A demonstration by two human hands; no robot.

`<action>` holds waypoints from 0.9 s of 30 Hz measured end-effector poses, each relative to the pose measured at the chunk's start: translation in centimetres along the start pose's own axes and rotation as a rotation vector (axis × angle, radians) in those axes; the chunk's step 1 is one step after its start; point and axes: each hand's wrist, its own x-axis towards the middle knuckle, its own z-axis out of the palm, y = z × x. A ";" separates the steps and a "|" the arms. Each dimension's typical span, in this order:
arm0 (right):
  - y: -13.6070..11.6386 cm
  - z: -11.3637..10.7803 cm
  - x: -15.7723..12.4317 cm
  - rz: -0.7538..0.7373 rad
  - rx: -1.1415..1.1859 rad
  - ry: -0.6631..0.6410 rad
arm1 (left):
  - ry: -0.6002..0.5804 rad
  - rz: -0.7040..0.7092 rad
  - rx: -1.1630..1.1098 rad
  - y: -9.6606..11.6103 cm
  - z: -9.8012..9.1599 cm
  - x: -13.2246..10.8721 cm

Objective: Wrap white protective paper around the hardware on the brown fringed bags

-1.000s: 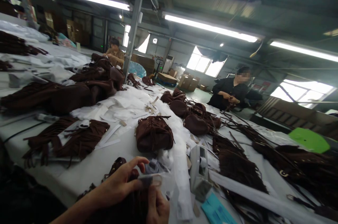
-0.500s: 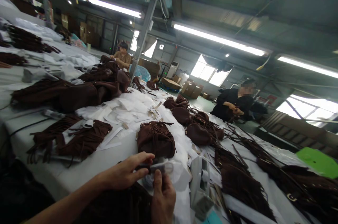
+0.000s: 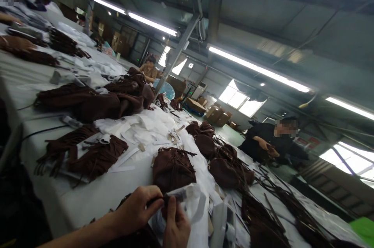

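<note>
Low in the centre, my left hand (image 3: 142, 203) pinches one end of a short dark strap-like piece, thumb against fingers. My right hand (image 3: 177, 222) grips the same piece close beside it, with a clear plastic wrapping (image 3: 191, 197) sticking out past the fingertips. Under both hands lies a dark brown item (image 3: 137, 238), mostly hidden by my arm. Just beyond the hands a brown drawstring bag (image 3: 173, 170) stands on the white-covered table (image 3: 87, 197).
Fringed brown pieces (image 3: 87, 154) lie to the left, a heap of brown bags (image 3: 117, 98) behind them. More bags (image 3: 223, 172) and long straps fill the right. White paper (image 3: 146, 127) is scattered mid-table. A co-worker in black (image 3: 263, 140) handles something brown at right; another person's hand (image 3: 20, 43) is far left.
The view has swung left and up, bringing in another person's hands at far left. My hands have drawn closer together, and my left fingers have closed onto the dark piece.
</note>
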 end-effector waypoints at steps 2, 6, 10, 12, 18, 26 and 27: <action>0.3 0.4 -0.3 0.024 0.049 0.014 | 0.002 -0.032 -0.112 0.1 0.0 -0.1; 0.6 0.2 -0.4 0.038 0.056 0.084 | -0.003 -0.128 -0.243 0.1 -0.3 -0.2; 0.5 -0.2 -0.3 0.000 -0.030 0.100 | 0.013 -0.160 -0.189 0.0 -0.3 -0.3; 0.6 -0.1 -0.4 -0.016 -0.057 0.108 | 0.013 -0.131 -0.150 -0.2 -0.1 -0.4; 1.1 -0.1 -0.7 -0.032 -0.139 0.130 | 0.038 -0.032 0.011 -0.9 0.2 -0.9; 1.2 0.5 -1.4 -0.204 -0.205 0.081 | -0.086 -0.101 -0.328 -0.3 -0.6 -0.4; 1.3 0.5 -1.4 -0.203 -0.165 0.054 | -0.100 -0.107 -0.399 -0.3 -0.7 -0.3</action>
